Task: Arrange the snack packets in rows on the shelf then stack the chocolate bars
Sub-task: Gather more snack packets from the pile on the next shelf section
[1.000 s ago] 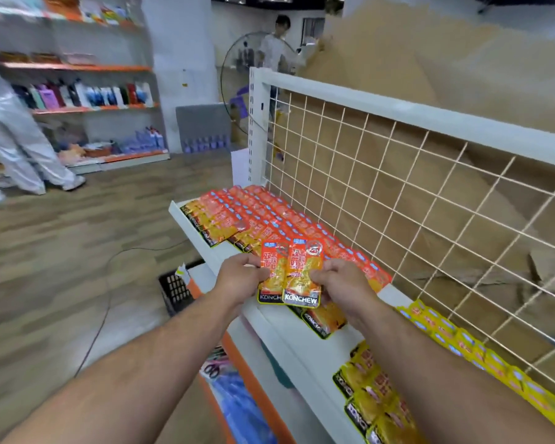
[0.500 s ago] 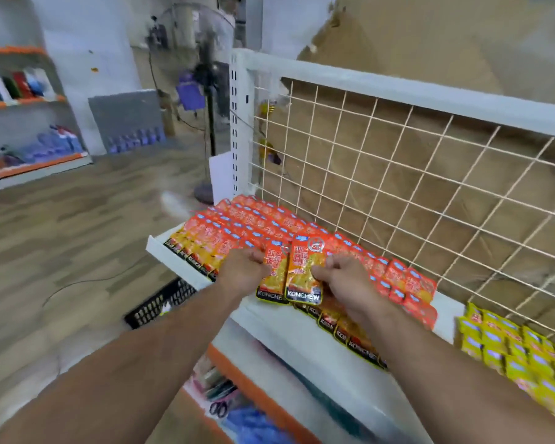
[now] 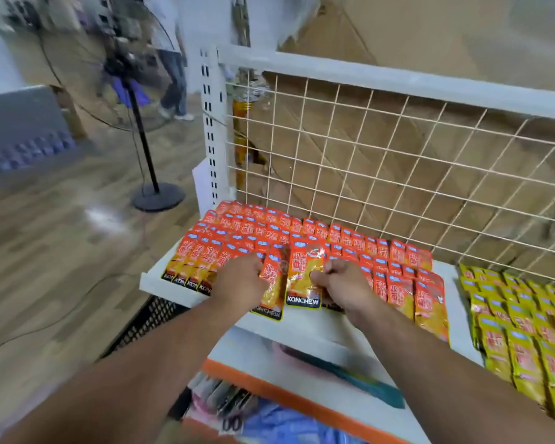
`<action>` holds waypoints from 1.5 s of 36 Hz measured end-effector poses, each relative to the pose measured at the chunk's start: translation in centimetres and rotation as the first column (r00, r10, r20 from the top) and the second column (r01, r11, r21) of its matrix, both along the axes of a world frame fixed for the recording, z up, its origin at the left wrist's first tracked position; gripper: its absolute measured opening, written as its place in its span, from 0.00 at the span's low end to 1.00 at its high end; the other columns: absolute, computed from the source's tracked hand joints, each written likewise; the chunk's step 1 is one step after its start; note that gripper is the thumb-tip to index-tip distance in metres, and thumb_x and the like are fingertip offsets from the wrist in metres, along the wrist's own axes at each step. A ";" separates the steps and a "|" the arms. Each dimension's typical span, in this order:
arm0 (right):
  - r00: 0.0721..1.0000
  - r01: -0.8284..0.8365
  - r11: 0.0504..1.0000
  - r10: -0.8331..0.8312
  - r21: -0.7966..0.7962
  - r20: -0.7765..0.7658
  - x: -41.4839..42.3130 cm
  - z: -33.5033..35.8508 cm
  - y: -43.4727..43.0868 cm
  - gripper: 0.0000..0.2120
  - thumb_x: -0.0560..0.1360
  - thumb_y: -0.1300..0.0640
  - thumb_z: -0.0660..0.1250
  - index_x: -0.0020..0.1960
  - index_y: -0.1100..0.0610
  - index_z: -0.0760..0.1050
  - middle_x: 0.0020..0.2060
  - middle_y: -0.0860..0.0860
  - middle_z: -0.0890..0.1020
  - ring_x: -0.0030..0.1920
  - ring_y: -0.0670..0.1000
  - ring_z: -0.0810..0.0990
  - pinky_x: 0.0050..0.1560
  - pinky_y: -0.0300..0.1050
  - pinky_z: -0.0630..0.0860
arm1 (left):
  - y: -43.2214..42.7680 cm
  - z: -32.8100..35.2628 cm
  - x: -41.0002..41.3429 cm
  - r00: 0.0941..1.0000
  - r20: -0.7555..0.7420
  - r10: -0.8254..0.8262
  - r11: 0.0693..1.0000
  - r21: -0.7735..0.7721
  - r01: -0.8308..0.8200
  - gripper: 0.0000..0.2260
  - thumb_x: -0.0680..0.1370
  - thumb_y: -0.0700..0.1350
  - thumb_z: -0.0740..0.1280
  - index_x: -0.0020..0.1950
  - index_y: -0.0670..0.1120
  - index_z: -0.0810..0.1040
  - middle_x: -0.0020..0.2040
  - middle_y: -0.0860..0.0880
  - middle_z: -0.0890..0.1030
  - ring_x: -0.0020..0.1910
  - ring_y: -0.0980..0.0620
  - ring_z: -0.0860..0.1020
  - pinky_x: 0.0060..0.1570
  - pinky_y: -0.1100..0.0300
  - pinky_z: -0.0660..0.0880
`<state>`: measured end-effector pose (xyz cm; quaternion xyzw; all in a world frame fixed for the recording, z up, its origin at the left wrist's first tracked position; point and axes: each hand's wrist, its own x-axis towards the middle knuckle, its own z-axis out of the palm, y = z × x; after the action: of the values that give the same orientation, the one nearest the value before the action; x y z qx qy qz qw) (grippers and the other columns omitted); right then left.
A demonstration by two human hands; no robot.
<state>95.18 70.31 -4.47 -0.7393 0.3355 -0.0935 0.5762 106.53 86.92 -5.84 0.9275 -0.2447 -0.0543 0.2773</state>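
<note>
Left hand (image 3: 241, 283): grip curled round the left edge of the tilted packet (image 3: 271, 283), over the shelf's front lip.
Right hand (image 3: 343, 285): grip pinching the right edge of the KONCHEW packet (image 3: 303, 280), thumb on its face.
Key relation: both held packets lie between the hands, the KONCHEW one overlapping the tilted one. Their long axes run 6 to 12 o'clock, black foot toward 6. Either hand is equally close (the spot beneath them is hidden).
Look: glossy orange-to-yellow foil, blue tab on top, black band with white lettering.
Shelf (image 3: 305, 325): white, front row laid at 9 and 3 o'clock of the hands.
Orange rows (image 3: 302, 229): overlapping, upright, toward 12 o'clock.
Yellow packets (image 3: 510, 331): separate block at 3 o'clock.
Wire grid (image 3: 398, 155): backs the shelf.
</note>
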 end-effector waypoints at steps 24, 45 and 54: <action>0.990 0.024 0.998 -0.033 -0.062 -0.140 -0.2 -1.0 3.3 0.09 0.76 0.62 0.72 0.39 0.59 0.75 0.29 0.53 0.77 0.30 0.51 0.73 0.34 0.46 0.71 | 1.1 0.6 0.9 0.954 0.289 -0.080 0.995 -0.036 0.094 0.16 0.77 0.49 0.65 0.63 0.46 0.74 0.58 0.45 0.76 0.57 0.44 0.74 0.53 0.50 0.74; 0.927 -0.204 0.733 -0.068 -0.649 -0.368 -0.1 0.0 4.6 0.15 0.76 0.50 0.69 0.57 0.57 0.72 0.48 0.54 0.83 0.49 0.58 0.81 0.43 0.48 0.75 | 1.4 0.8 -0.8 0.918 0.354 -0.178 0.983 0.102 0.152 0.17 0.79 0.51 0.62 0.67 0.49 0.75 0.61 0.49 0.77 0.61 0.47 0.71 0.60 0.52 0.70; 0.954 -0.167 0.640 -0.089 -0.750 -0.287 -1.4 -0.5 3.6 0.12 0.78 0.45 0.62 0.53 0.52 0.76 0.47 0.52 0.82 0.48 0.58 0.81 0.45 0.50 0.77 | -0.2 0.8 -2.3 0.875 0.367 -0.315 0.949 0.156 0.276 0.19 0.79 0.54 0.61 0.69 0.51 0.74 0.66 0.52 0.76 0.66 0.49 0.71 0.63 0.51 0.66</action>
<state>93.74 73.91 -5.00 -0.9258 0.3305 -0.1018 0.1526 104.22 86.69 -5.06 0.8840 -0.4303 0.0763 0.1659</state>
